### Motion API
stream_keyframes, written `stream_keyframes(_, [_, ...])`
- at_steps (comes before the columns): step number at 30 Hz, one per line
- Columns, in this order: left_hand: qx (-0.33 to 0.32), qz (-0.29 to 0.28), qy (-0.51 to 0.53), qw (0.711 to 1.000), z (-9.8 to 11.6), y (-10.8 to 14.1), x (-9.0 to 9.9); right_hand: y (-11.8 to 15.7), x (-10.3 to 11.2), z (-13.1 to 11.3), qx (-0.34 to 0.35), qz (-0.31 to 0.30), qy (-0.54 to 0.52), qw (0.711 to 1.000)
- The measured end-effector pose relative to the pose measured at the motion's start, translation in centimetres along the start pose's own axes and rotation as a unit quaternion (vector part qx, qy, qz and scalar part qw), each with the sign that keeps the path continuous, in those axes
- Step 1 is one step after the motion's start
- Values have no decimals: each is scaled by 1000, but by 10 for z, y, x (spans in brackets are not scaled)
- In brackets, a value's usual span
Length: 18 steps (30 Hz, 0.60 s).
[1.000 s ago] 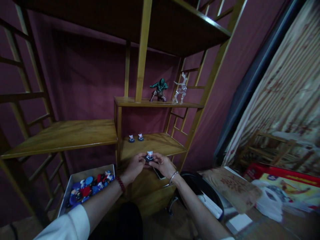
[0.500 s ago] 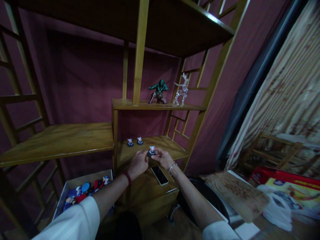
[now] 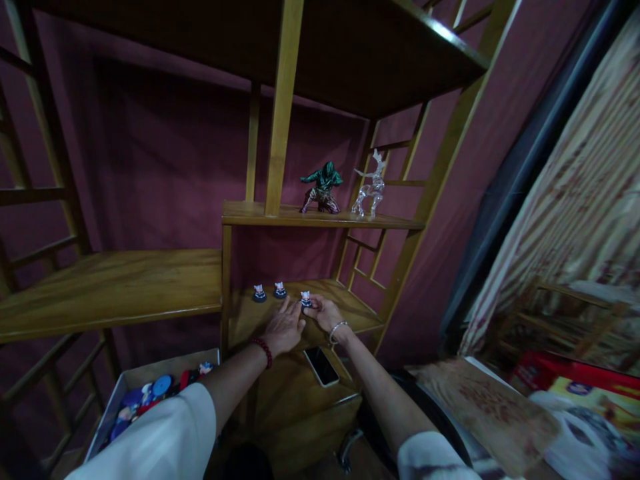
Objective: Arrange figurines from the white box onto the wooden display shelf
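Observation:
A small white-and-dark figurine (image 3: 305, 299) on a dark round base is at the lower shelf (image 3: 245, 323), upright. My right hand (image 3: 324, 312) grips it from the right with thumb and fingers. My left hand (image 3: 286, 327) lies palm down just left of it, fingers stretched out, the fingertips close to its base; whether they touch it I cannot tell. Two similar figurines stand behind on the same shelf, the left figurine (image 3: 259, 293) and the middle figurine (image 3: 280, 290). A phone (image 3: 321, 366) lies below my right wrist.
On the shelf above stand a green crouching statue (image 3: 324, 188) and a clear deer ornament (image 3: 371, 185). An open box (image 3: 111, 408) of colourful figures sits low at left. A wooden post (image 3: 284, 107) rises above. A plastic bag (image 3: 575, 433) lies at far right.
The figurine in my right hand has moved further back toward the row of the other two. My left hand has flattened, its fingers now reaching forward. The view has shifted slightly.

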State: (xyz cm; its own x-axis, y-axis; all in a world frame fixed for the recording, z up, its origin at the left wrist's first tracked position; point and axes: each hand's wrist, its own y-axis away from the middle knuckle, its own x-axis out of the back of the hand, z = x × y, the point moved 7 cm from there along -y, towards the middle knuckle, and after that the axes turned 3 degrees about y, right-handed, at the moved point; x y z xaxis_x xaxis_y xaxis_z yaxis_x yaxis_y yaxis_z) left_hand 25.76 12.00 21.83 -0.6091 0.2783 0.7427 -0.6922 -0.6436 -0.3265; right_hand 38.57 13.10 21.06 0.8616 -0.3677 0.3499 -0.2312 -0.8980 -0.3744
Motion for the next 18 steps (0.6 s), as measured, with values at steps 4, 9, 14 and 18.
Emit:
stream_keyframes(4, [17,-3,-21,1000,-2,-8,-4,-10,2,4,1,18,34,999])
stream_keyframes(9, [20,-7,-39,999,-2,-15,-10,-25,6,14,-5,40,47,998])
stream_keyframes(14, [14,2,-53,998,-1,-22,-15,-36,13,22,-25,50,47,997])
stream_keyframes(18, [10,2,-64,998,-2,-27,-17,-42,16,26,-21,53,60,997])
